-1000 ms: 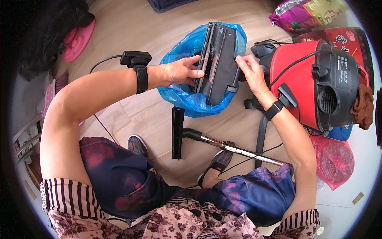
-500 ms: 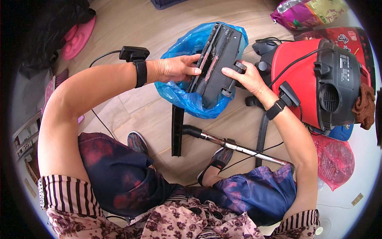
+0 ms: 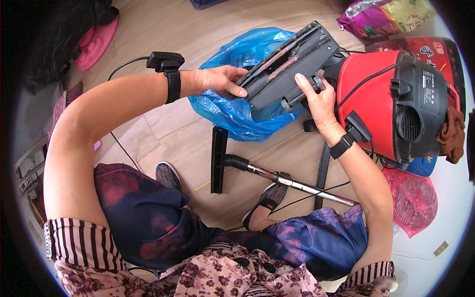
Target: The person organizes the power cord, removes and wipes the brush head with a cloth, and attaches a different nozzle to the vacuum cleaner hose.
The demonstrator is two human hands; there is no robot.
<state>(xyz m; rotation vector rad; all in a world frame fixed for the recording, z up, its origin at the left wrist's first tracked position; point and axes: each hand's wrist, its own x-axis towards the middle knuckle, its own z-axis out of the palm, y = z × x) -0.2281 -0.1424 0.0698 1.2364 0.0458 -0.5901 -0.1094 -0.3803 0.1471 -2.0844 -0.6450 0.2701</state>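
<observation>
A wide black vacuum cleaner floor head (image 3: 292, 62) is held tilted over a blue plastic bag (image 3: 232, 121), its slotted face with reddish strips turned up. At its lower left end, my left hand (image 3: 220, 81) grips the edge, thumb on top and fingers partly hidden behind. My right hand (image 3: 319, 99) is closed round the small rollers and neck on its near right side, thumb raised along the body. Fluff or dirt seems to line the slot. The bag gapes beneath, its inside mostly hidden by the floor head.
To the right stands a red and black canister vacuum cleaner (image 3: 368, 104) with a brown cloth (image 3: 452, 133) on it. A metal tube (image 3: 307, 187) with a narrow black nozzle (image 3: 218, 161) lies before my feet. A pink bag (image 3: 415, 200) and a purple package (image 3: 363, 20) rest farther right.
The floor head has swung clockwise, its far end moving right toward the canister vacuum. My right hand has shifted right with it, while my left stays at the lower end.
</observation>
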